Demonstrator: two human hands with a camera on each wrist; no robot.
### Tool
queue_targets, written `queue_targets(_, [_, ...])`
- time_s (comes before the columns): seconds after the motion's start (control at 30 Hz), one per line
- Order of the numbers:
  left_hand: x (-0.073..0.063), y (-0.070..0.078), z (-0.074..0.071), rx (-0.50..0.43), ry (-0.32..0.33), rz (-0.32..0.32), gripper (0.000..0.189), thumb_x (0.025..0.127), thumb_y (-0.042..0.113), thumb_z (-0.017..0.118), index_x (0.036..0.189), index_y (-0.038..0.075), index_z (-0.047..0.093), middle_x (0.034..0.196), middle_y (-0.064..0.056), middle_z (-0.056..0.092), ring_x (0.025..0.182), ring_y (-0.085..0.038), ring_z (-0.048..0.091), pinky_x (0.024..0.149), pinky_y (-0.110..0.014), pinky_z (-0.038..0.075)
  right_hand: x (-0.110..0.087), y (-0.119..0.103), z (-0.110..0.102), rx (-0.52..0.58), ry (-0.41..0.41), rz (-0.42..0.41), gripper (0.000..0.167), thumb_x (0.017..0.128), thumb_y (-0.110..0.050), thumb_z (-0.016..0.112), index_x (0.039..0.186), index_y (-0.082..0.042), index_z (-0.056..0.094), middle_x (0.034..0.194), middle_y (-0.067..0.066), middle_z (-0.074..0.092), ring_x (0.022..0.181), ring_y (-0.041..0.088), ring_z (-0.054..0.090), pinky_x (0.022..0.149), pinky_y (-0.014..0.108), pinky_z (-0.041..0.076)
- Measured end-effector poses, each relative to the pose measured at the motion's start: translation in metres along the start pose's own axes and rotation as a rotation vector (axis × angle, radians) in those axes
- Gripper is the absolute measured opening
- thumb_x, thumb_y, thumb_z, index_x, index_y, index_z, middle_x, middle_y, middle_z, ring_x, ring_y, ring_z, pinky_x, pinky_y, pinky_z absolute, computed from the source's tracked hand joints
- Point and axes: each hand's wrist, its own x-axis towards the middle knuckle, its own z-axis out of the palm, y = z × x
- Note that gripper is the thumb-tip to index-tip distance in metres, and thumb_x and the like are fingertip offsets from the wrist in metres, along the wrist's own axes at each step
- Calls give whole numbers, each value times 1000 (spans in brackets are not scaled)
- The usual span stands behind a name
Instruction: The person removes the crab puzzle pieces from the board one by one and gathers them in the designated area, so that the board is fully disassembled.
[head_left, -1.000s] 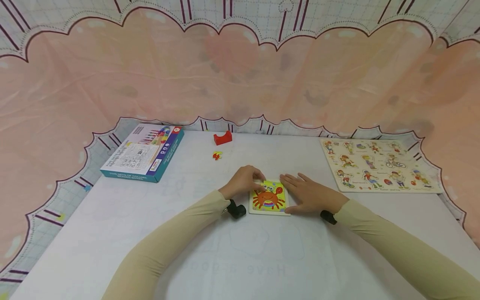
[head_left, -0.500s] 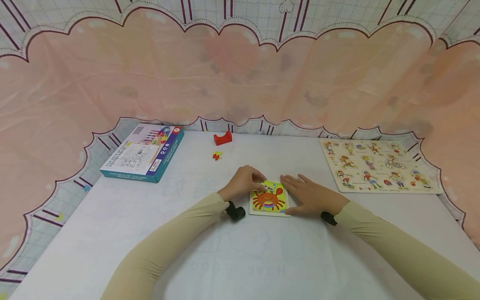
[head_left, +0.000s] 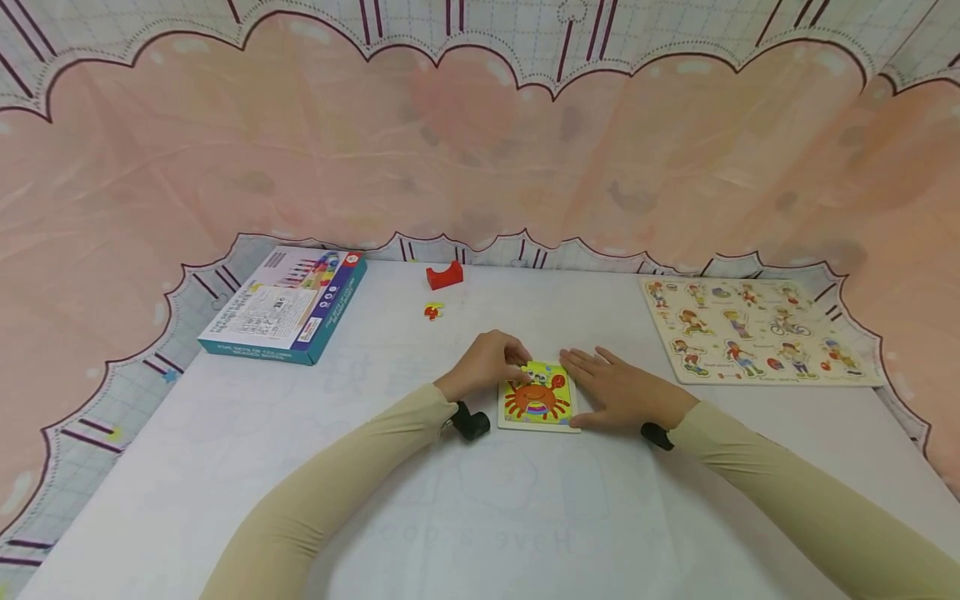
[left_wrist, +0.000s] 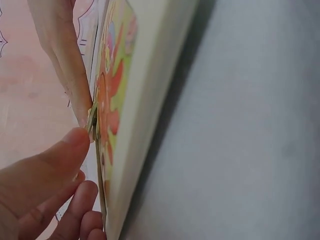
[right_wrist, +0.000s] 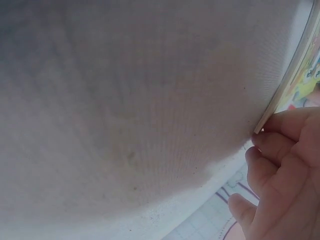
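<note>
Your left hand (head_left: 486,365) pinches a seemingly tilted piece (left_wrist: 92,118) near the far left corner of the puzzle (head_left: 537,404), itself well inside the counter's (head_left: 435,517) far edge, while your right hand (head_left: 624,389), fingers extended, touches the puzzle's right edge, so uneven pressing could jam the piece.

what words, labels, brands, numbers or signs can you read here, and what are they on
"FIVE SETS OF COLUMN BEADED BOXES" (probable reading): front edge of the box.
"Have a", faint and mirrored: white tablecloth; next word unclear.
Too small: other box print, picture board captions.
Crab puzzle: none seen.
</note>
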Motion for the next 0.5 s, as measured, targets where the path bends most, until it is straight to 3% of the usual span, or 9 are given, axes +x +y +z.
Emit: queue_targets(0.5, [2, -1, -1, 7, -15, -7, 25, 76, 18, 78, 98, 7, 72, 93, -3, 72, 82, -11, 61, 78, -24, 49, 1, 0, -1, -10, -15, 1, 94, 85, -64, 51, 148, -1, 20, 156, 15, 19, 144, 31, 19, 115, 54, 14])
